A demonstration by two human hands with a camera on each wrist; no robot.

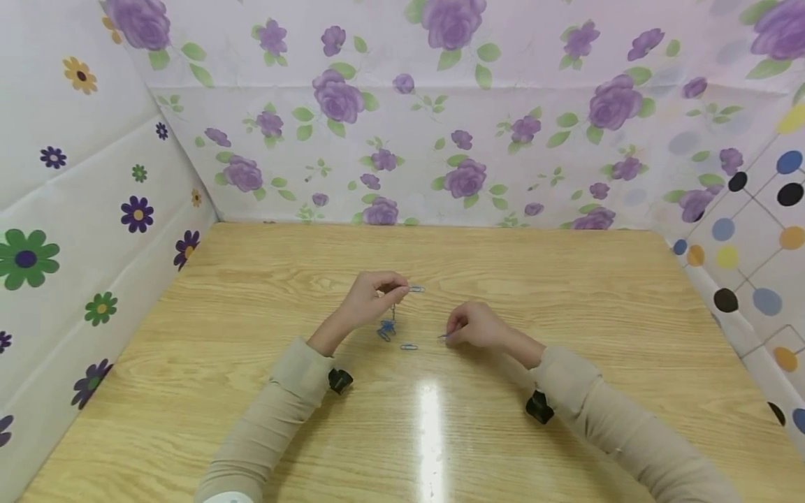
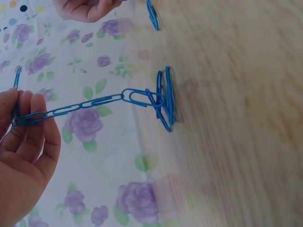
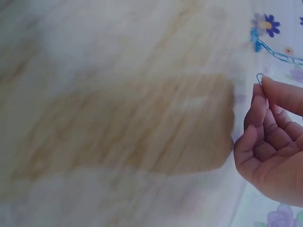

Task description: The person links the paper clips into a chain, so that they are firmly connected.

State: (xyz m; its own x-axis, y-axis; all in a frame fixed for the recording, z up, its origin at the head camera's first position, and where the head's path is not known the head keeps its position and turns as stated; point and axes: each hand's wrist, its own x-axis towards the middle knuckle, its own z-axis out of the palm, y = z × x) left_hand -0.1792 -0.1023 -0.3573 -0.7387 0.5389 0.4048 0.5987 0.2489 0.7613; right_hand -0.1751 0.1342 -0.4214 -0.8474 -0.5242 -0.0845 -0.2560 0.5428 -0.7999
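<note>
My left hand [image 1: 372, 302] pinches the upper part of a chain of linked blue paper clips [image 2: 78, 106]. One end clip [image 1: 416, 288] sticks out past its fingertips. From there the chain runs down to a small bunch of clips [image 1: 386, 330] at the tabletop. To the right, my right hand [image 1: 483, 325] holds a single paper clip [image 3: 259, 78] between thumb and forefinger, most of it hidden by them. One loose blue paper clip [image 1: 409, 347] lies on the table between the hands, nearer the front than the fingertips.
The wood-grain table [image 1: 566, 272] meets a floral cloth wall [image 1: 415, 161] at the back. Patterned cloths [image 1: 82, 209] also stand at the left and right sides. Black wrist mounts [image 1: 340, 381] hang below both sleeves.
</note>
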